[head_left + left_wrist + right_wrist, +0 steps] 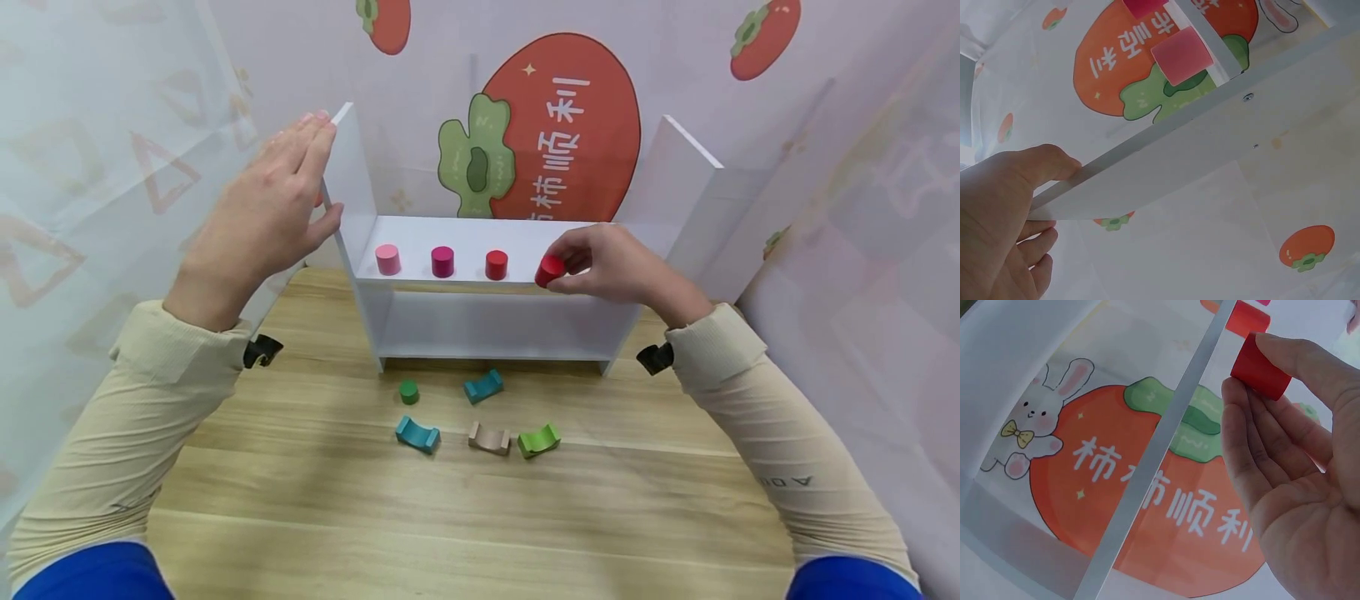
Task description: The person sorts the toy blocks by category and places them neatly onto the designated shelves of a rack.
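My right hand (611, 262) pinches a dark red cylinder block (1261, 367) between thumb and fingers, at the front edge of the white shelf (450, 229). Left of it on the upper board stand a red cylinder (496, 265), a magenta cylinder (442, 262) and a pink cylinder (387, 259), spaced apart in a row. My left hand (273, 196) holds the upper part of the shelf's left side panel (1147, 150); in the left wrist view the thumb lies on one face and the fingers on the other.
On the wooden table (465, 525) before the shelf lie a green cylinder (408, 392), a teal curved block (483, 387), a blue curved block (417, 434), a natural wood curved block (489, 438) and a lime curved block (538, 441). A persimmon-printed cloth (675, 50) hangs behind.
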Motion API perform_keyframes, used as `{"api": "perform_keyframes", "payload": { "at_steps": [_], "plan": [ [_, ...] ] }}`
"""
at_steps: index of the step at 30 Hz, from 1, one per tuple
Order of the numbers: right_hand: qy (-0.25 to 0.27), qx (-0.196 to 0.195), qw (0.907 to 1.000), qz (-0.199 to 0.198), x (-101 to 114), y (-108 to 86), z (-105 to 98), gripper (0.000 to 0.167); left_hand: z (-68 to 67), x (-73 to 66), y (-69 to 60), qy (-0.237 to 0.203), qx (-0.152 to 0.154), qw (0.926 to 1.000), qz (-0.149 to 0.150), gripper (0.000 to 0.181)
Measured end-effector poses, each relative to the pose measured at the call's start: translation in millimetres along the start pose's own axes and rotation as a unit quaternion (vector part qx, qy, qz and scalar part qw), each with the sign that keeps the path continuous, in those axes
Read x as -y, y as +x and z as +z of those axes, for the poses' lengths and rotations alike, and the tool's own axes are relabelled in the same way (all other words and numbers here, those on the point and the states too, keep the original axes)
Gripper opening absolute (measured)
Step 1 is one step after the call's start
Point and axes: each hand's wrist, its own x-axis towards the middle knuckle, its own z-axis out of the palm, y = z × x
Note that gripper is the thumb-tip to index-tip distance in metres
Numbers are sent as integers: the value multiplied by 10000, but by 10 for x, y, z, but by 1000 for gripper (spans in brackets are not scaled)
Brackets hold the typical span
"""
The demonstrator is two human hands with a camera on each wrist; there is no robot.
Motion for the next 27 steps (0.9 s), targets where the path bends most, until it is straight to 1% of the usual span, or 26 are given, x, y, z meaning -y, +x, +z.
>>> {"api": "perform_keyframes", "payload": {
  "at_steps": [3, 12, 18, 22, 27],
  "plan": [
    [-9, -17, 10000, 96, -19, 58, 1, 32, 5, 5, -4, 4, 26, 10000, -25, 82],
    [-40, -104, 9999, 29, -84, 164, 16, 32, 0, 6, -7, -17, 15, 10000, -27, 82],
    [-43, -41, 9999, 94, -141, 176, 26, 32, 12, -7, 19, -15, 41, 10000, 48, 82],
    [-34, 11, 9999, 106, -138, 179, 21, 36, 17, -1, 15, -11, 6, 10000, 60, 83],
    [-8, -133, 9999, 84, -99, 162, -39, 43, 16, 7, 6, -26, -20, 10000, 28, 82]
  ]
}}
